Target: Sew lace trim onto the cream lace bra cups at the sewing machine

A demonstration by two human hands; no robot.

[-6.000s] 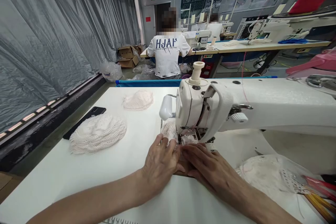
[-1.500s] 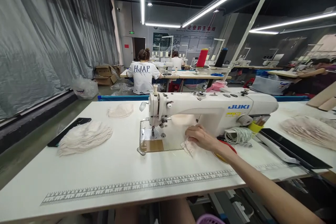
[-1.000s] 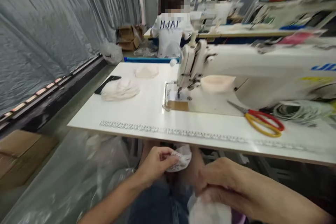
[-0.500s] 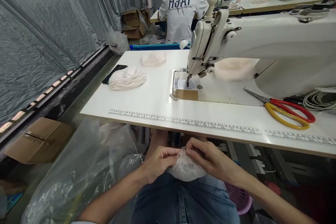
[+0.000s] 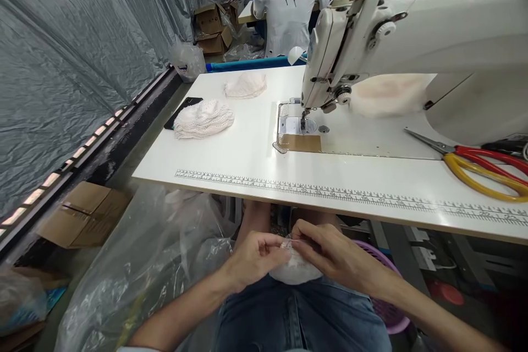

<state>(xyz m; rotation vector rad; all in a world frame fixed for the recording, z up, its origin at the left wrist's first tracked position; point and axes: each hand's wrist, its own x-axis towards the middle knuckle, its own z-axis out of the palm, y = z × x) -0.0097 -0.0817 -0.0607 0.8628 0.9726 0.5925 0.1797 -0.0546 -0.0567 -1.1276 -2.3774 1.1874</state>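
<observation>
Over my lap, below the table's front edge, a rounded white lace fabric piece [image 5: 295, 270] hangs between my hands. My left hand [image 5: 251, 259] pinches its upper edge between thumb and fingers. Close beside it, my right hand [image 5: 332, 250] is closed on the same edge, its fingertips almost meeting the left ones. A thin thread seems to run between the fingertips, though it is too fine to be sure. The right fingers hide part of the fabric.
A sewing machine [image 5: 330, 66] stands on the white table [image 5: 231, 159]. Scissors [image 5: 482, 168] lie at the right. At the left are a stack of pale fabric pieces [image 5: 203, 121] and another piece [image 5: 246, 86]. Below are a plastic bag [image 5: 152, 264] and purple basket [image 5: 398, 322]. A person [image 5: 291, 11] sits beyond.
The view has shifted, so the machine and scissors appear farther right and larger. My hands stay at the fabric, with the left thumb and fingers slightly moved along its edge.
</observation>
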